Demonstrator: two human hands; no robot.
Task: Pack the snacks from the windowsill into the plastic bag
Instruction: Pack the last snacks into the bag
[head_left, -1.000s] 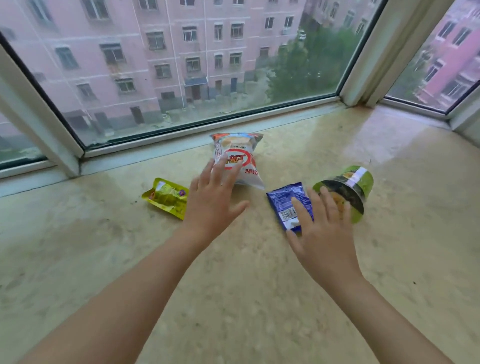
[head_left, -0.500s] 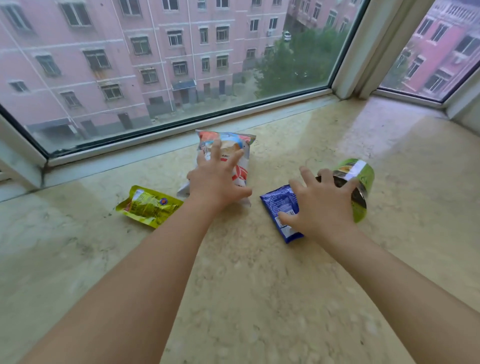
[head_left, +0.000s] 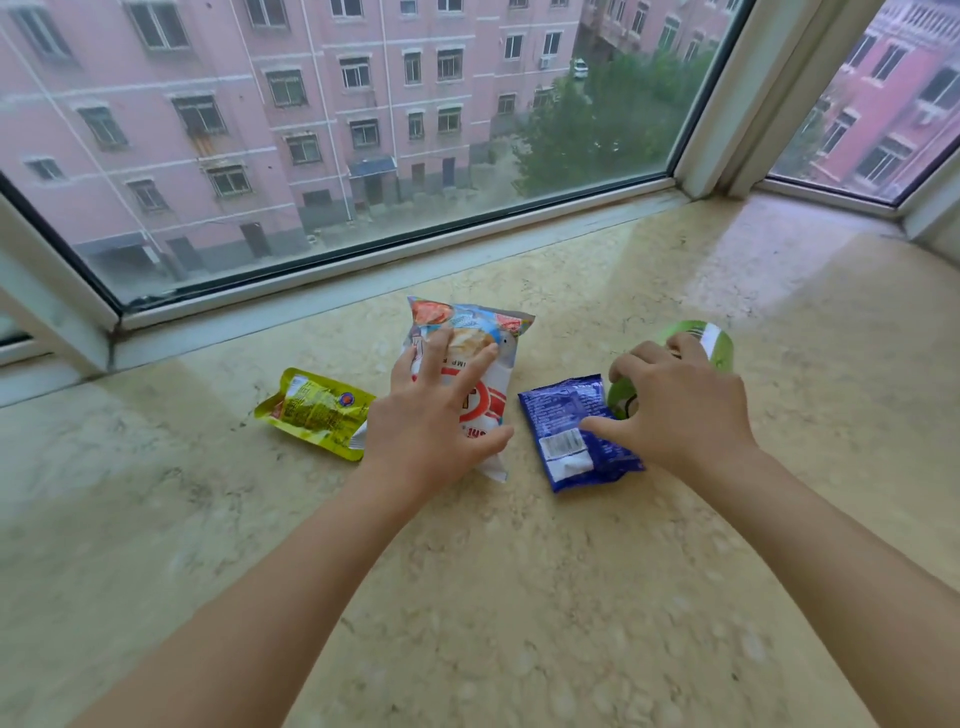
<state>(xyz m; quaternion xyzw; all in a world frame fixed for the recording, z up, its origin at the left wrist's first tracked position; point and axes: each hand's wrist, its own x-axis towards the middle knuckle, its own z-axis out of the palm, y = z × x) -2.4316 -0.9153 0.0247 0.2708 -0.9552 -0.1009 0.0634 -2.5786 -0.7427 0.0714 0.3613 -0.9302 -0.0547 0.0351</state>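
Four snacks on the windowsill (head_left: 675, 597), placed relative to the white chip bag (head_left: 470, 374): yellow packet (head_left: 317, 410) left, blue packet (head_left: 574, 431) and green cup (head_left: 701, 340) right. Left hand (head_left: 431, 415) spread flat on chip bag; right hand (head_left: 675, 405) curled round cup. Step: first pickup. Next: lift, find plastic bag (unseen).

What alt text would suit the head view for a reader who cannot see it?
Two bare hands reach over snacks on a marble windowsill: the left hand rests spread on a white chip bag, the right hand curls over a tipped green cup. A blue packet and a yellow packet lie alongside.
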